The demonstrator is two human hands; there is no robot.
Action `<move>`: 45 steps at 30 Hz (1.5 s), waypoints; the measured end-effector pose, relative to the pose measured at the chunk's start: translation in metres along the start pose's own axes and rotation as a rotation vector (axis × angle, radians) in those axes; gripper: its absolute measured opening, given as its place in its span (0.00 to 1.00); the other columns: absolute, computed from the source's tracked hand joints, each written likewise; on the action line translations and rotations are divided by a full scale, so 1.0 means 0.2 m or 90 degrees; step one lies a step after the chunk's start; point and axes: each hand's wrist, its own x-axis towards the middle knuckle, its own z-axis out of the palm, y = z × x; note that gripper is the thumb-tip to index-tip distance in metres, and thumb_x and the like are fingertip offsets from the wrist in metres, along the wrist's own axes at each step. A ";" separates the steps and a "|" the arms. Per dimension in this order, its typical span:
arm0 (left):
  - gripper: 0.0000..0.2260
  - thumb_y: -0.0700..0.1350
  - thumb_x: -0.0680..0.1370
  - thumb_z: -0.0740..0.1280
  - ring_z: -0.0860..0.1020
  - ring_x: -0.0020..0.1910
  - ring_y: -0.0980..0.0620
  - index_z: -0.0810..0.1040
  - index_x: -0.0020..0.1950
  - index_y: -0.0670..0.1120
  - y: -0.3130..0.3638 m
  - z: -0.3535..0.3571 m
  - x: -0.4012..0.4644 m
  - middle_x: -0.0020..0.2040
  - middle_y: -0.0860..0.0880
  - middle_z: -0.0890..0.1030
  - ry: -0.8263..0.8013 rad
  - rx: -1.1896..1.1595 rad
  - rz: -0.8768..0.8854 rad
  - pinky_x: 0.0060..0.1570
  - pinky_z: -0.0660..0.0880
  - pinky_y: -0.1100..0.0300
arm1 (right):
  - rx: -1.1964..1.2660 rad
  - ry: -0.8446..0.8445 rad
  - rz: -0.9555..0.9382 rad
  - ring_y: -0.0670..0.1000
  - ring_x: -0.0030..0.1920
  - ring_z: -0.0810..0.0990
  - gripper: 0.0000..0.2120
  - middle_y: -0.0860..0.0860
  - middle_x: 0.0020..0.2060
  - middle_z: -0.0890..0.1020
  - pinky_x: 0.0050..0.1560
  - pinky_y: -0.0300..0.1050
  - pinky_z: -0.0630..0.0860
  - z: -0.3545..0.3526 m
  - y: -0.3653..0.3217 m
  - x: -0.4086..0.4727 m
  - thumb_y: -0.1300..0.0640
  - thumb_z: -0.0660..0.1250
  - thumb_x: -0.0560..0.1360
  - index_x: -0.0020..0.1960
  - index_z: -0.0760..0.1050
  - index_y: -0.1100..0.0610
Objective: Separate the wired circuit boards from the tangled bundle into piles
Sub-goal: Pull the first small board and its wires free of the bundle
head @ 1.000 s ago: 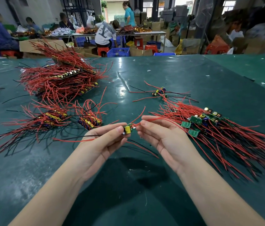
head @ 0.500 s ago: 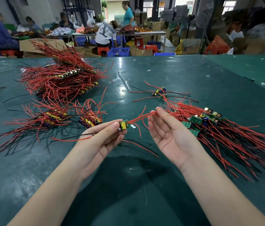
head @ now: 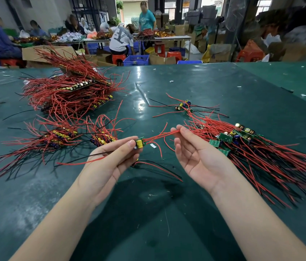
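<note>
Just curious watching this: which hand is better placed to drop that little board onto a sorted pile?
Probably the left hand: its grip already pinches the board, and the sorted piles lie beside it.

A small green circuit board (head: 140, 143) with a yellow component sits pinched in the left grip, red wires (head: 159, 136) trailing right to the tangled bundle (head: 251, 146).

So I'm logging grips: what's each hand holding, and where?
Left hand pinches one circuit board by its body. Right hand fingertips touch its red wires.
</note>
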 end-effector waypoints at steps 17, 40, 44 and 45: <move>0.09 0.42 0.66 0.71 0.83 0.42 0.53 0.87 0.43 0.44 -0.01 -0.02 0.01 0.41 0.45 0.85 -0.020 0.035 0.003 0.44 0.79 0.64 | -0.600 -0.036 -0.109 0.44 0.31 0.81 0.04 0.55 0.36 0.84 0.38 0.35 0.80 -0.09 -0.09 0.01 0.69 0.68 0.74 0.45 0.82 0.66; 0.08 0.40 0.68 0.70 0.83 0.43 0.52 0.87 0.44 0.43 0.01 -0.03 0.01 0.43 0.44 0.85 0.005 0.046 0.009 0.44 0.79 0.63 | -0.118 -0.022 -0.023 0.48 0.35 0.85 0.05 0.54 0.37 0.86 0.32 0.35 0.79 -0.08 -0.12 0.03 0.59 0.74 0.60 0.35 0.85 0.58; 0.08 0.40 0.68 0.70 0.83 0.44 0.51 0.86 0.44 0.42 0.01 -0.03 0.02 0.43 0.43 0.85 0.010 0.049 0.007 0.44 0.79 0.63 | -0.109 -0.039 -0.036 0.49 0.38 0.85 0.07 0.55 0.40 0.86 0.34 0.36 0.79 -0.08 -0.11 0.03 0.57 0.70 0.70 0.37 0.86 0.58; 0.08 0.40 0.68 0.70 0.83 0.44 0.51 0.86 0.44 0.42 0.01 -0.03 0.02 0.43 0.43 0.85 0.010 0.050 0.007 0.44 0.79 0.63 | -0.106 -0.031 -0.043 0.49 0.38 0.85 0.09 0.55 0.39 0.86 0.34 0.35 0.79 -0.08 -0.11 0.03 0.58 0.69 0.72 0.37 0.86 0.58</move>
